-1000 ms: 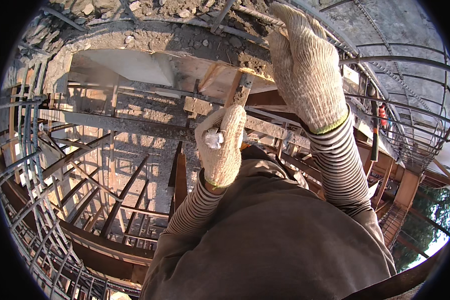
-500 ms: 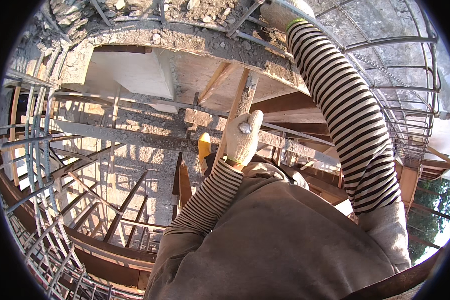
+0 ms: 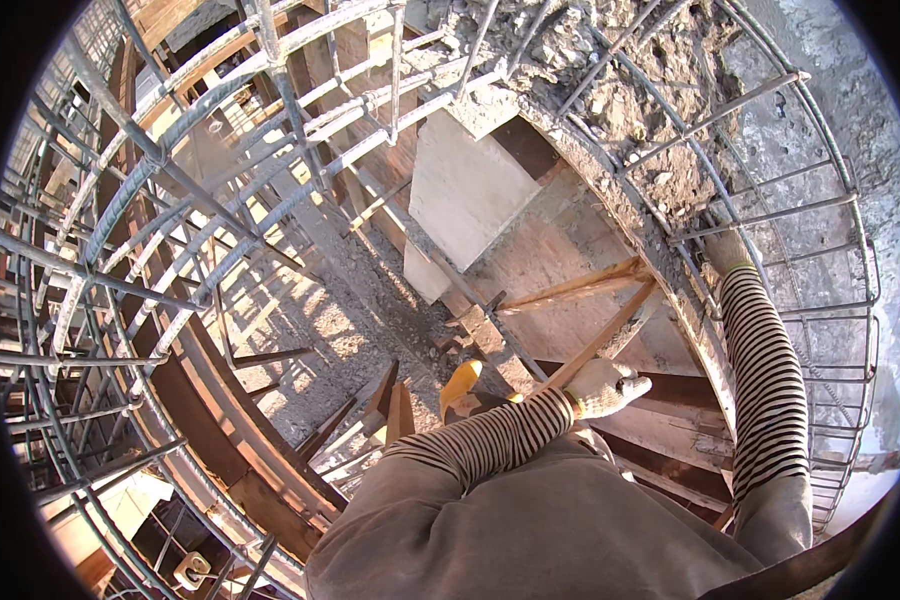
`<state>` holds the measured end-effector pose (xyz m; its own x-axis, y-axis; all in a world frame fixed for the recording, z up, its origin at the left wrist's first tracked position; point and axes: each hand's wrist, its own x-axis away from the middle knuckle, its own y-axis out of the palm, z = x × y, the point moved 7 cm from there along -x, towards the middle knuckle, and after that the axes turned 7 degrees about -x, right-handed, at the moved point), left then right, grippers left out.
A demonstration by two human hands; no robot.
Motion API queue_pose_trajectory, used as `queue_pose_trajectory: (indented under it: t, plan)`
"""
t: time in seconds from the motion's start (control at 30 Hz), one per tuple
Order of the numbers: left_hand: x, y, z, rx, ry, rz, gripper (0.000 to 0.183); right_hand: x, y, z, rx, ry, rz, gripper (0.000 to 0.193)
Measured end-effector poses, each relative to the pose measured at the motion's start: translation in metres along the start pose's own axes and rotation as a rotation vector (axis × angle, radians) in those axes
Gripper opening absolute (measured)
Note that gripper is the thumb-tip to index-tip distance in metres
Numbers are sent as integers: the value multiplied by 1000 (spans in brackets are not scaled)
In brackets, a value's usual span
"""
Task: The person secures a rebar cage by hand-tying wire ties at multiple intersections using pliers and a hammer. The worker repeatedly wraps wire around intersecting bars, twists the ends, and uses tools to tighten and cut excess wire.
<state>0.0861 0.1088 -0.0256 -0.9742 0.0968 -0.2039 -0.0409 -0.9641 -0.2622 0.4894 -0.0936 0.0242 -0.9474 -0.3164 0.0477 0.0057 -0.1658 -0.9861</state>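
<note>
My left hand (image 3: 602, 388), in a pale knitted glove below a striped sleeve, is in front of my body, closed in a fist. A small dark, shiny end of something shows at its thumb side; the rest is hidden in the glove. A timber strut (image 3: 610, 335) slants up just beyond this fist. My right arm stretches far forward on the right. There my right hand (image 3: 727, 250), also gloved, is at the reinforcing bars (image 3: 692, 180) beside a rough concrete edge (image 3: 660, 225). Its fingers are not clear, so whether it grips a bar cannot be told.
A dense rebar cage (image 3: 160, 200) curves along the left. Another rebar grid (image 3: 820, 200) stands over concrete on the right. Below lie pale boards (image 3: 465, 190), timber braces (image 3: 570, 285) and a rubble-strewn floor (image 3: 300, 310). A yellow boot tip (image 3: 461, 385) shows beside my left forearm.
The view has swung left, bringing the left rebar cage closer into sight. My left fist now appears lower and farther right. My right hand remains forward at the bars by the concrete edge.
</note>
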Motion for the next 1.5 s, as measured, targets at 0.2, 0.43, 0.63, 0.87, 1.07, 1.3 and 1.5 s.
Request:
queue_pose_trajectory:
  t: [0.2, 0.43, 0.63, 0.87, 1.07, 1.3, 1.5]
  plan:
    - [2, 7, -19, -46, -22, -69, 47, 14, -4, -69, 482, -408, -69, 44]
    - [1, -3, -21, 162, -109, -27, 42, 81, -106, -121, -632, 244, 17, 50]
    - [-7, -11, 3, 307, -88, -150, 31, 145, -133, -162, -279, 231, 204, 38]
    - [23, -28, 98, 493, 707, -260, 18, 366, -104, -186, -1189, 323, 366, 21]
    - [18, -21, 209, 39, 1125, -368, 19, 382, -67, -212, -2685, 690, -438, 27]
    - [-81, -13, 173, -371, 761, -403, 51, 415, -45, -125, -2504, 706, -207, 24]
    - [-259, -20, 98, -1026, 625, 116, 36, 439, -17, -104, -2133, 782, -198, 22]
